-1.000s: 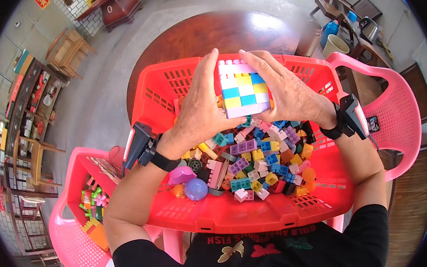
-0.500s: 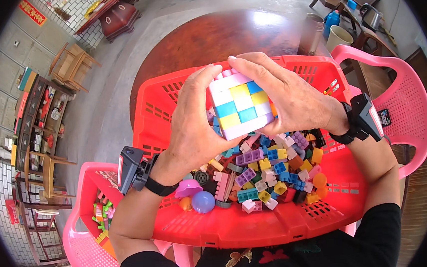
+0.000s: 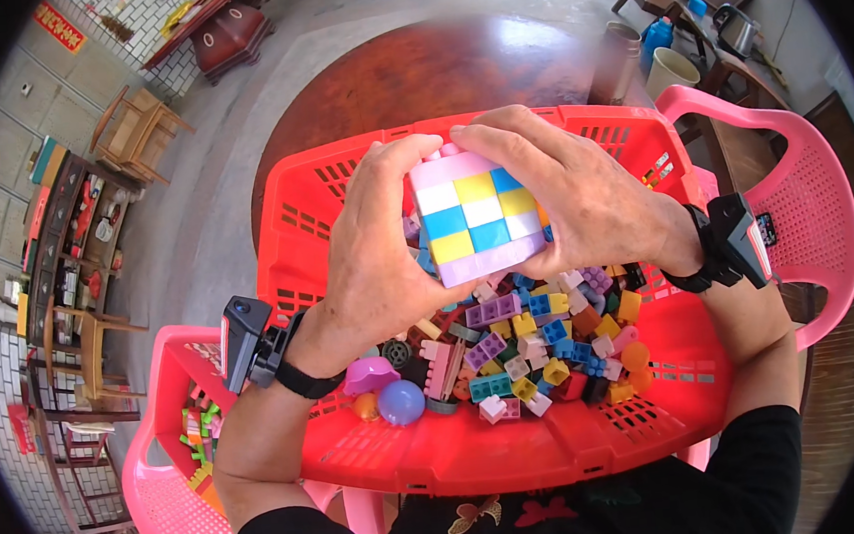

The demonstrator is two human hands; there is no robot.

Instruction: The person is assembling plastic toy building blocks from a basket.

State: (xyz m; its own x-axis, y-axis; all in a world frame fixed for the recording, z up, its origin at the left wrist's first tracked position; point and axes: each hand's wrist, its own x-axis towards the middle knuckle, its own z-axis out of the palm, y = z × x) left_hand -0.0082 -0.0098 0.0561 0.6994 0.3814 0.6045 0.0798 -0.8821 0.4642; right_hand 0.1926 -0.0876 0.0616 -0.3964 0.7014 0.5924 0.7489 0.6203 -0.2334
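Note:
Between both hands, above a red plastic basket [image 3: 392,460], I hold a block assembly [image 3: 481,213] of toy building bricks. Its facing side has lilac rows at top and bottom, with white, yellow and blue bricks checkered between. My left hand [image 3: 376,231] wraps its left side, thumb near the lower corner. My right hand [image 3: 592,194] grips the right side, fingers over the top edge. Below lie loose bricks in many colours, among them a purple brick [image 3: 494,310] and a teal brick [image 3: 491,386]. A blue ball [image 3: 402,403] rests at the pile's left.
A pink chair [image 3: 808,207] stands at the right; another pink chair [image 3: 180,507] at the left carries a red container [image 3: 168,388] with more toy pieces. Beyond the basket is a round brown table [image 3: 353,92]. Wooden chairs and a shelf [image 3: 63,235] line the far left.
The block assembly has tilted slightly in my hands, its facing side turning a little and shifting left. Both hands keep their hold, and the loose bricks lie as before.

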